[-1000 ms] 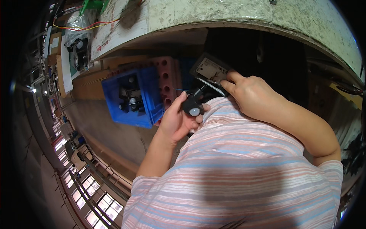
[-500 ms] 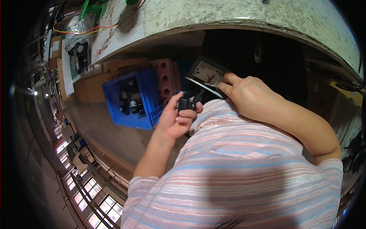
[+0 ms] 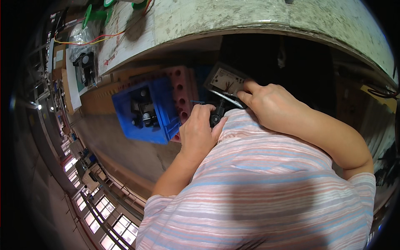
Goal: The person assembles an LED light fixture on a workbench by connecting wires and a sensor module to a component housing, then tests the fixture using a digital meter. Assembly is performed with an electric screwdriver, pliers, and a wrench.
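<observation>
The left hand (image 3: pixel 199 132) is curled tight around a small black tool (image 3: pixel 216 116), whose dark end pokes out between thumb and forefinger just above the striped shirt (image 3: pixel 266 187). The right hand (image 3: pixel 273 109) is closed on a grey panel meter (image 3: pixel 227 82) with a pale dial face, fingers pressed along its lower edge and a thin metal strip (image 3: pixel 227 99) lying under the fingertips; the meter sits tilted, close under the curved front edge of the bench (image 3: pixel 233 21). Both hands work almost touching, crowded between the person's chest and the dark space beneath the bench (little free room on the right, where the forearm fills the gap). To the left, just beside the left hand, stands a blue plastic crate (image 3: pixel 143 110) holding dark parts, with a pink perforated block (image 3: pixel 181 89) touching its right side. Beyond the crate the brown floor (image 3: pixel 112 146) lies open. On the bench top, far left, lie red and yellow wires (image 3: pixel 89 41) and a black device (image 3: pixel 85 66).
</observation>
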{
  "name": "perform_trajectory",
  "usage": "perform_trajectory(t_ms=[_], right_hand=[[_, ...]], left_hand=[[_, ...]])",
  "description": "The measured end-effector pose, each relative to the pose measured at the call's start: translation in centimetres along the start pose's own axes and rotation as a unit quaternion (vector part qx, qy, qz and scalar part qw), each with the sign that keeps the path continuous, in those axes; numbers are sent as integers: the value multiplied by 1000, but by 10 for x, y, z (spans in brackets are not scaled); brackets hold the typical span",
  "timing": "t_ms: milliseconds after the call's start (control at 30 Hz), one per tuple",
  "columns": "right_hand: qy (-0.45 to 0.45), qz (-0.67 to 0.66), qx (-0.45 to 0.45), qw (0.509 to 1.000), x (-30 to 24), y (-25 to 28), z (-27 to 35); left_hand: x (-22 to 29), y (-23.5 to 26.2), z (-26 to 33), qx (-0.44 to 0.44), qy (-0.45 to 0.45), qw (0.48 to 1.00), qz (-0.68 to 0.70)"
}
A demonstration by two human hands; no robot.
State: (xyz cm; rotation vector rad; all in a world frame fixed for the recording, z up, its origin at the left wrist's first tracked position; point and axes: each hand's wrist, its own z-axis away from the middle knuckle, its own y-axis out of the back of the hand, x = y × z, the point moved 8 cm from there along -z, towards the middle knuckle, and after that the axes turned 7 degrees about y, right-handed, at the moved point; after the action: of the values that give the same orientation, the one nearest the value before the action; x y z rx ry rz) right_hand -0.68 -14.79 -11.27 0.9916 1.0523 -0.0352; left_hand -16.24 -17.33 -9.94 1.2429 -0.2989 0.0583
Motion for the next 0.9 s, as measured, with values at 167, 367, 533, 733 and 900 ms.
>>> perform_trajectory(t_ms=[167,367,533,733,900], right_hand=[[14,-8,-1,1000,4,0,0],[1,-14,-13,1000,3,-2,1],[-3,-11,-9,1000,4,-2,0],[-2,-21,-5,1000,5,-1,2],[-7,-24,5,1000,3,-2,2]], left_hand=[[-36,-45,5,-203,225,842,446],[-39,-55,12,-270,311,613,674],[7,16,-7,12,21,999,30],[-49,-32,-16,-118,197,905,357],[-61,-61,-6,-172,324,699,614]])
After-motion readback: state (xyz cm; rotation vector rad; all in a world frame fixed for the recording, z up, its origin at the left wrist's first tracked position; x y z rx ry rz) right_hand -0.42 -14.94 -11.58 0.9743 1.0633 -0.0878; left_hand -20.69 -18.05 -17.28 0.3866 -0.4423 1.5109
